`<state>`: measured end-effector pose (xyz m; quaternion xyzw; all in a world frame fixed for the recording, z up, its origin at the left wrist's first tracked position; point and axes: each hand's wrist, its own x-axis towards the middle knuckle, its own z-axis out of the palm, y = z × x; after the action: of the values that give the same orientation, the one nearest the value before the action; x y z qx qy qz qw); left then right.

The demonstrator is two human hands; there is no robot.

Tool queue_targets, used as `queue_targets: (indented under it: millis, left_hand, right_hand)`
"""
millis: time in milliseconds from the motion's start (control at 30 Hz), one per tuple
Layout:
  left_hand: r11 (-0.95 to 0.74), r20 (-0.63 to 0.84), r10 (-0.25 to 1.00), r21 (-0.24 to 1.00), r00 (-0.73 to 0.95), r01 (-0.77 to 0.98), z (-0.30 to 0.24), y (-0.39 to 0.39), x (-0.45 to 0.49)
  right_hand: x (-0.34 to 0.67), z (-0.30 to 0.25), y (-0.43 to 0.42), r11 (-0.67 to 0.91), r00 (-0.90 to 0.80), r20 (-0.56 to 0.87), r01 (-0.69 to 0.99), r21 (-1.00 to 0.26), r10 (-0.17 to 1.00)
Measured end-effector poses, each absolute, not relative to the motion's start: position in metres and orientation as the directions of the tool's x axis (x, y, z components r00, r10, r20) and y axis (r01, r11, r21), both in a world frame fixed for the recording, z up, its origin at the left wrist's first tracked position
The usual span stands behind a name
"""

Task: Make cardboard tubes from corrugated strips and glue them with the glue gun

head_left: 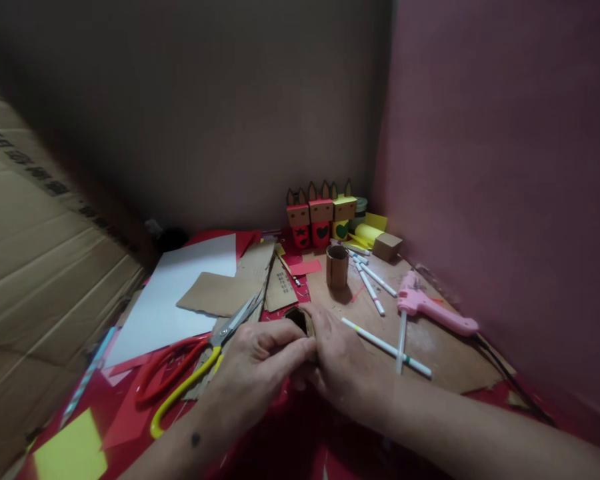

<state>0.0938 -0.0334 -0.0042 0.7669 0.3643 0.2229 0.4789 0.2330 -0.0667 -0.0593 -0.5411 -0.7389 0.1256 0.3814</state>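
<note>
Both hands close around a small cardboard tube (296, 317) near the middle of the view; its dark open top faces up and fingers cover most of its wall. My left hand (260, 357) pinches its near side with thumb and forefinger. Wrapped along the other side is my right hand (337, 357), its fingers partly hidden. Just behind them a second cardboard tube (337, 268) stands upright on a brown board. To the left of my left hand lie large scissors (223, 333), blades apart, with one red and one yellow handle loop.
A pink glue gun (430, 307) with its cord lies on the board (435, 357) at right, near several white markers (387, 348). Red and yellow animal figures (321, 217) stand at the back. White paper (160, 310), cardboard pieces (220, 293) and a large box (40, 267) fill the left.
</note>
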Motion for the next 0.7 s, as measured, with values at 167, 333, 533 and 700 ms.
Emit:
queue_targets:
  millis: [167,333,533,700]
  left_hand:
    - [-0.209,-0.044,0.769,0.925,0.638,0.316,-0.006,-0.032,0.095]
    - [-0.286,0.006,0.793,0.887,0.610,0.363,-0.006,-0.036,0.095]
    - [-0.264,-0.019,0.796,0.888,0.605,0.376,-0.008,-0.037,0.093]
    - [-0.132,-0.105,0.794,0.931,0.599,0.340,-0.009,-0.028,0.090]
  right_hand:
    - [0.233,-0.063,-0.065,0.382,-0.115,0.458,0.745,-0.547,0.881]
    - [0.230,-0.069,-0.063,0.406,-0.131,0.519,0.789,-0.461,0.845]
    - [0.234,-0.065,-0.064,0.402,-0.130,0.483,0.755,-0.518,0.866]
    - [0.238,-0.060,-0.066,0.392,-0.119,0.445,0.702,-0.594,0.888]
